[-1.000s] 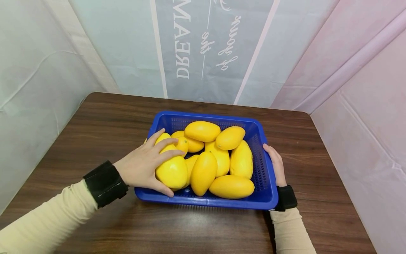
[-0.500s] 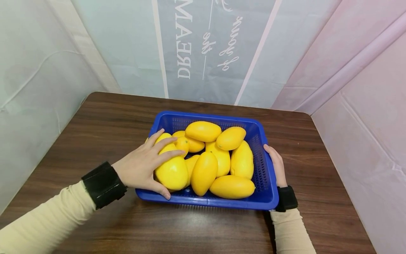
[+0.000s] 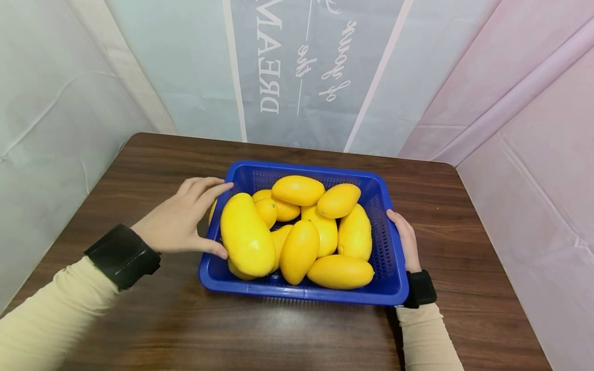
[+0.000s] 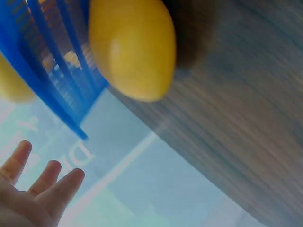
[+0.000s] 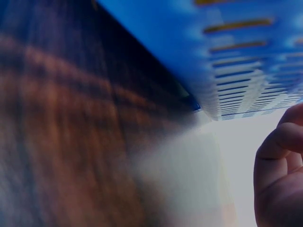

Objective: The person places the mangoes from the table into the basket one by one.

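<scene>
A blue plastic basket (image 3: 301,294) holds several yellow mangoes, among them a large bright one (image 3: 247,236) at its left end. My left hand (image 3: 178,219) is off to the left of that mango, fingers spread and thumb apart, fingertips at the basket's left rim; it holds nothing. Another yellow mango (image 4: 132,52) lies on the table outside the basket's left wall, mostly hidden by the rim in the head view. At the other end my right hand (image 3: 405,239) grips the basket's right rim, its fingers (image 5: 279,146) curled beside the slotted wall in the right wrist view.
The basket stands on a dark wood-grain table (image 3: 139,165). Behind the table hangs a pale printed backdrop (image 3: 199,67), with white fabric walls (image 3: 543,144) to both sides. Black bands (image 3: 124,256) circle both wrists.
My left hand has let go of the large mango and moved left to the basket's rim. That mango stays in the basket. My right hand has kept its hold.
</scene>
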Demonstrator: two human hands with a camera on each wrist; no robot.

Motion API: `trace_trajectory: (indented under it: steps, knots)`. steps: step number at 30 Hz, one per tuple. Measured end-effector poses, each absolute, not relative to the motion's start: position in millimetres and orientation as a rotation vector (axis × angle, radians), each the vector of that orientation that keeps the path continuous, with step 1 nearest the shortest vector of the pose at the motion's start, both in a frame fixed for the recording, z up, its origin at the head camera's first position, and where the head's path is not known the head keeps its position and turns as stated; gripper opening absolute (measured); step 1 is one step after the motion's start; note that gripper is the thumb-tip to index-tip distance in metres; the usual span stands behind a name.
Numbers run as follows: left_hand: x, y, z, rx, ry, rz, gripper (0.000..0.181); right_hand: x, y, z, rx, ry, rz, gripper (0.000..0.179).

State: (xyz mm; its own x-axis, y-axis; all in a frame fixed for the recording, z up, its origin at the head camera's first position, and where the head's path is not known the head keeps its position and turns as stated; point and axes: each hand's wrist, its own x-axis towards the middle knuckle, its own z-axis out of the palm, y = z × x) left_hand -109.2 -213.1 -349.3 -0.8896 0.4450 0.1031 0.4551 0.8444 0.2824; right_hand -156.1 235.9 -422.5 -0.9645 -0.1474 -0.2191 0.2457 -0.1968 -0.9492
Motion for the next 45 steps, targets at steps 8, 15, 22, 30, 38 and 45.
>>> trace_trajectory:
  steps: [8, 15, 22, 30, 38, 45]
  knots:
    - [-119, -240, -356, -0.555, -3.065, -0.485, 0.118, -157, 236, -423, 0.103, 1.796, -2.253, 0.039]
    - [-125, -253, -367, -0.540, -3.101, -0.562, 0.121, -158, 236, -423, 0.095, 1.798, -2.258, 0.038]
    - [-128, -260, -372, -0.573, -3.076, -0.597, 0.120, -159, 236, -424, 0.092, 1.814, -2.255, 0.039]
    - [-131, -267, -385, -0.542, -3.104, -0.580, 0.121, -158, 235, -422, 0.098, 1.863, -2.222, 0.039]
    - [-142, -252, -407, -0.614, -3.133, -0.636, 0.114, -156, 236, -421, 0.113, 1.829, -2.241, 0.037]
    - [-149, -239, -419, -0.650, -3.100, -0.650, 0.102, -156, 236, -421, 0.120, 1.835, -2.231, 0.036]
